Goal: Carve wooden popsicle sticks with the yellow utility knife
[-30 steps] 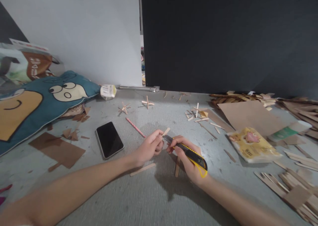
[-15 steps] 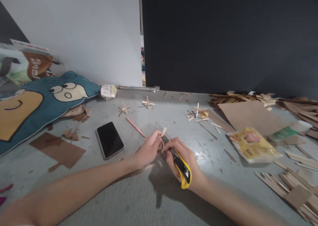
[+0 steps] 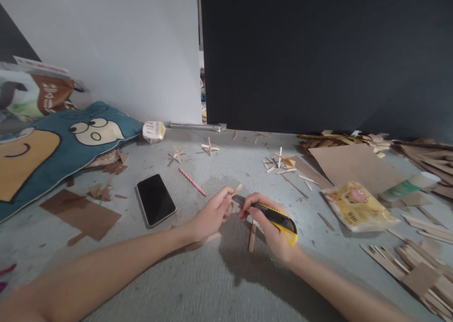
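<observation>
Pinched in my left hand (image 3: 212,214) is a small wooden stick (image 3: 238,189), its rounded end poking out past the fingertips. My right hand (image 3: 267,223) is closed around a yellow and black utility knife (image 3: 278,215). The knife's front end points left and lies at the stick, close to my left fingertips; whether the blade touches the wood I cannot tell. Another wooden stick (image 3: 252,237) shows just below my right fingers. A further stick (image 3: 213,237) lies on the table beneath my left wrist.
A phone (image 3: 155,199) and a pink striped straw (image 3: 192,182) lie left of my hands. Small crossed-stick pieces (image 3: 210,147) stand farther back. Right are a yellow tissue pack (image 3: 358,205), cardboard (image 3: 354,164) and bundled sticks (image 3: 396,265). A teal cushion (image 3: 81,157) sits left.
My right hand has turned the knife from steeply slanted to flatter, its handle end swinging right and up. The stick in my left hand tilts more to the right. A stick now shows below my right fingers.
</observation>
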Action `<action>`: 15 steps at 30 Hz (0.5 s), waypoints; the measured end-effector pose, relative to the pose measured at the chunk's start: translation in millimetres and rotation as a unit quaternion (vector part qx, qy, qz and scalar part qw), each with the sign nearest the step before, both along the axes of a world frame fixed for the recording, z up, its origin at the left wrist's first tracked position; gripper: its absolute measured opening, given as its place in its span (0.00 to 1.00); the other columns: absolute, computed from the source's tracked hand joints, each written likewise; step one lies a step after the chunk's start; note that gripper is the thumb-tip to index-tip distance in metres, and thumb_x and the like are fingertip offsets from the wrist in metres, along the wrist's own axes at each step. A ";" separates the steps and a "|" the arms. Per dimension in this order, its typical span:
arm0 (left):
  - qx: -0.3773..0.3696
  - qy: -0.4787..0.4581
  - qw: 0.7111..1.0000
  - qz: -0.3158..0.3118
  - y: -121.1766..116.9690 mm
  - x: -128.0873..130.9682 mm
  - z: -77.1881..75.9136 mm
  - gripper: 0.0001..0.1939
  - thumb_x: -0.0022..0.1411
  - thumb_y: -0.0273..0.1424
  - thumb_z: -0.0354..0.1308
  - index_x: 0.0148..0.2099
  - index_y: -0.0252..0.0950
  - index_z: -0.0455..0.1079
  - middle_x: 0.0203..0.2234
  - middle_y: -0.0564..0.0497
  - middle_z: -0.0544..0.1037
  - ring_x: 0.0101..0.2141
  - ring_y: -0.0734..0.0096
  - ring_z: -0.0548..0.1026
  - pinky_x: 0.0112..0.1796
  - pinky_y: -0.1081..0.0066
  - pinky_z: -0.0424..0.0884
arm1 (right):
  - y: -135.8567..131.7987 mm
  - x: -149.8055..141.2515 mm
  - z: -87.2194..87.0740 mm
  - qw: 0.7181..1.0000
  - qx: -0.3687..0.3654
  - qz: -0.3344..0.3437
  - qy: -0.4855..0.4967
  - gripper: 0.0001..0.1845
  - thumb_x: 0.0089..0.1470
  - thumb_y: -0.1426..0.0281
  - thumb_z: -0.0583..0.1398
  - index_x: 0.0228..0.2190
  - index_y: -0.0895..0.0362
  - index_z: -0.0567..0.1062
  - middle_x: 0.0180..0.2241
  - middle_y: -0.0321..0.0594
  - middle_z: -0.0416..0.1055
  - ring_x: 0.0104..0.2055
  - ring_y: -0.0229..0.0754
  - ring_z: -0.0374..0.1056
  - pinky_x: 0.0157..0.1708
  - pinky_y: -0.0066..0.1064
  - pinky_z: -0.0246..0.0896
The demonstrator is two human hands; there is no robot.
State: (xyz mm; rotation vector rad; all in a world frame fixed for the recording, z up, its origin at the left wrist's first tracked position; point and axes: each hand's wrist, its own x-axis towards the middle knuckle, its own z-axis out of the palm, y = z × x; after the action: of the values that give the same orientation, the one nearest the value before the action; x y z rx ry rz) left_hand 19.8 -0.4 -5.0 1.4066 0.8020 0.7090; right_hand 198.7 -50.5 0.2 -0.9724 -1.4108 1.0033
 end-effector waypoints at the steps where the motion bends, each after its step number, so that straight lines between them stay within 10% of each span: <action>1: -0.005 -0.001 1.000 -0.002 0.7 -0.1 0.5 0.20 0.74 0.52 0.47 0.47 0.40 0.61 0.22 0.63 0.54 0.22 0.75 0.48 0.25 0.73 0.48 | 0.3 -0.4 -1.3 1.000 -0.008 -0.001 0.014 0.09 0.64 0.64 0.59 0.33 0.53 0.75 0.28 0.36 0.75 0.32 0.41 0.73 0.35 0.31 0.67; 15: 0.003 -0.001 1.000 0.005 2.2 1.1 -1.3 0.20 0.73 0.51 0.46 0.47 0.39 0.61 0.20 0.63 0.54 0.21 0.75 0.48 0.24 0.73 0.49 | 1.1 -8.2 -10.5 0.990 -0.064 -0.006 0.123 0.10 0.62 0.61 0.63 0.33 0.54 0.77 0.30 0.37 0.76 0.35 0.43 0.76 0.41 0.33 0.71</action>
State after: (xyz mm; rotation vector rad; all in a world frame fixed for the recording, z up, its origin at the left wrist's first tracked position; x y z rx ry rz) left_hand 20.9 1.8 -6.3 1.4080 0.8071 0.7218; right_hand 190.5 -49.3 -10.2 -0.9130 -1.1463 1.1743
